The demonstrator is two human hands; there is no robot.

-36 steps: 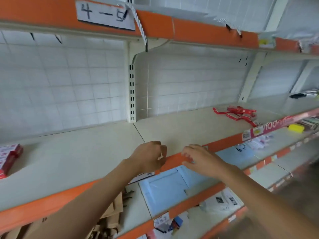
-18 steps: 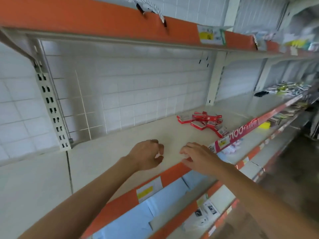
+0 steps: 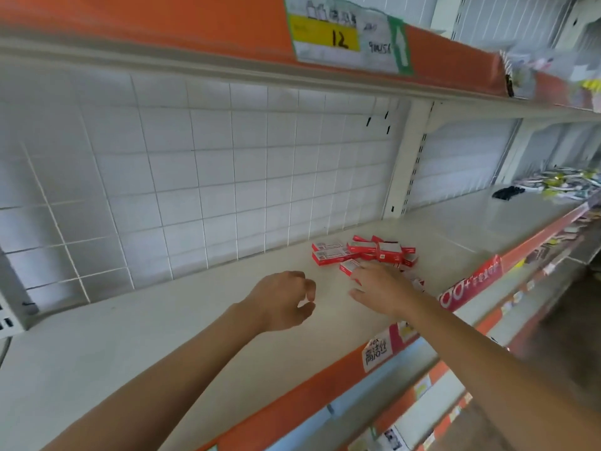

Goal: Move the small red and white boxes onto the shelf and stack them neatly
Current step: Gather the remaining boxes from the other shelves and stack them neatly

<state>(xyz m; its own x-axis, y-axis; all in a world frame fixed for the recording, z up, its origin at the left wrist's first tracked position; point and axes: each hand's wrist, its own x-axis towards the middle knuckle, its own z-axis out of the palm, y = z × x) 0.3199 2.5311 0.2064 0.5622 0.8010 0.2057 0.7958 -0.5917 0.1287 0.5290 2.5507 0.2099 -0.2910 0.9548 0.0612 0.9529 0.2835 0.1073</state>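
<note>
The small red and white boxes (image 3: 364,253) lie in a loose heap on the shelf (image 3: 195,327), toward its back edge by the wire grid panel (image 3: 208,190), some flat, some tipped over others. The right hand (image 3: 379,289) reaches in with fingers spread and straight, its tips at the nearest box, gripping nothing yet. The left hand (image 3: 281,302) hovers over bare shelf, loosely curled and empty. My worry is a flat sweep scattering the heap, or nudging the boxes half hidden under the right hand toward the orange front edge (image 3: 292,408) and over it.
</note>
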